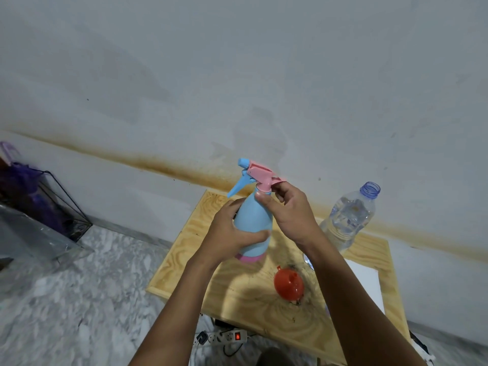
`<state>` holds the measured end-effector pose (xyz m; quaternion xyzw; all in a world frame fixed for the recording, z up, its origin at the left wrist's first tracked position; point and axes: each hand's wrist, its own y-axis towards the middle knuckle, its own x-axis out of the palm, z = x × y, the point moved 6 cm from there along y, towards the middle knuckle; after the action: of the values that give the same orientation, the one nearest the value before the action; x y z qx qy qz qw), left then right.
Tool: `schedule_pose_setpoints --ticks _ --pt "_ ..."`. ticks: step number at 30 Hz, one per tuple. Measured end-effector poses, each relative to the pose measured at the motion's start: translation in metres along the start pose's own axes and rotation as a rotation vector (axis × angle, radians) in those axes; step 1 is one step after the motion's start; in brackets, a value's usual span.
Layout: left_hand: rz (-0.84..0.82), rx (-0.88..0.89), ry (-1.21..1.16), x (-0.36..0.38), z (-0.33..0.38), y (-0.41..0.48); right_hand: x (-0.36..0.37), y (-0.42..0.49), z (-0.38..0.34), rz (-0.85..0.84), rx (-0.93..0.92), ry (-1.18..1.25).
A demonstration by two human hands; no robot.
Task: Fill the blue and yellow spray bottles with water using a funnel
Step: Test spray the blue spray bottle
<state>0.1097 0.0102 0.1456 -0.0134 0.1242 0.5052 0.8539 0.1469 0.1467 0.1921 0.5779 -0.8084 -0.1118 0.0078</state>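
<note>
My left hand (pixel 232 233) grips the body of the blue spray bottle (pixel 254 220), held upright above the wooden table (pixel 184 249). My right hand (pixel 289 210) pinches the collar of its pink and blue spray head (pixel 257 175). A red funnel (pixel 289 285) lies on the table below my right forearm. A clear plastic water bottle (pixel 348 215) without a cap stands at the table's back right, partly filled. No yellow spray bottle is in view.
A white sheet (pixel 367 281) lies on the table's right side. A power strip (pixel 227 336) with a lit red switch lies on the marble floor under the table. A black wire rack (pixel 60 204) with purple items stands at the left wall.
</note>
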Motion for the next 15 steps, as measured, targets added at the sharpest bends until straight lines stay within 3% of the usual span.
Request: schedule_pose_setpoints --ticks 6,11,15 --pt "0.065 0.047 0.051 0.006 -0.011 0.002 0.004 -0.012 0.008 0.206 -0.034 -0.004" --pt "-0.07 -0.019 0.004 0.01 -0.027 0.004 -0.007 -0.009 0.017 0.077 -0.002 -0.014" --pt "-0.114 -0.065 -0.036 0.019 -0.03 0.006 -0.015 -0.004 0.023 0.079 -0.013 0.02"
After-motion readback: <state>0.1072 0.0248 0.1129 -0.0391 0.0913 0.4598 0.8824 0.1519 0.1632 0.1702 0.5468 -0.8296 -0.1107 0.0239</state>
